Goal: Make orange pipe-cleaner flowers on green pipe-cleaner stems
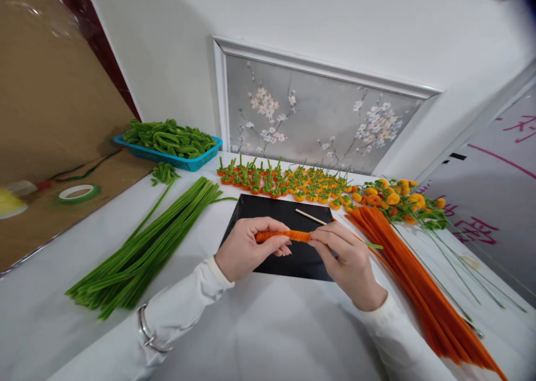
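Observation:
A tightly coiled orange pipe cleaner [299, 236] spans the gap between my two hands, above a black board [272, 266]. My left hand [247, 247] is closed around its left part, thumb in front. The fingertips of my right hand [345, 258] pinch its right end. A thin green tip [374, 246] sticks out beyond the right hand; whether it joins the coil is hidden. Behind the hands, a pale wooden stick [310, 216] lies on the board. Long orange pipe cleaners [410, 280] lie in a bundle beside my right hand.
Long green pipe cleaners [154, 247] lie at the left. Behind them stands a blue basket [167, 159] of green loops. Small orange and yellow flower heads [272, 183] line the back, with stemmed flowers [402, 199] at right. Green tape [79, 193] lies far left.

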